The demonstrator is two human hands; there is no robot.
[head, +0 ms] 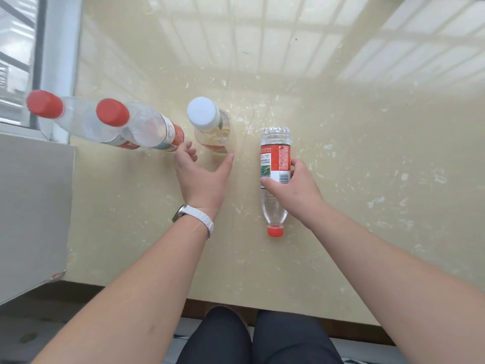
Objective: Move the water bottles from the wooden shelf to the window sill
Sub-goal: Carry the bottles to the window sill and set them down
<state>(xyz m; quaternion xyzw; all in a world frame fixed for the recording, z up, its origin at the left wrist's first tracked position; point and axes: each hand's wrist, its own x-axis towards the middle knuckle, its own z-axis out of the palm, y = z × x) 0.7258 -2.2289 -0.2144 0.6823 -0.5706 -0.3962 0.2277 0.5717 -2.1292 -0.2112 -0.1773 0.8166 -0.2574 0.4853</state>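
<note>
On the glossy cream window sill (341, 158) a red-capped water bottle (275, 164) lies on its side, its long axis running almost straight away from the person: the red cap points back toward the sill's near edge and the ridged base points toward the far side. The right hand (294, 185) comes at it from the right, palm down, the thumb pressed on the left flank of the label and the fingers curled over the right flank, so the hand is closed around the bottle's middle; the forearm stretches in from the lower right corner. Three other bottles stand upright further left (the wide lens makes them seem to lean outward): a white-capped bottle (210, 124) near the middle, a second red-capped bottle (147, 127) just to its left, and a third red-capped bottle (65, 114) beside the window frame (63, 48), partly overlapped by the second. The left hand (203, 172) hovers just in front of the white-capped bottle with fingers spread and thumb out to the right, open and holding nothing, though its fingertips are close to the second bottle's label. A white-strapped watch (194, 215) circles the left wrist, and a white box (34, 206) sits at the sill's left end.
</note>
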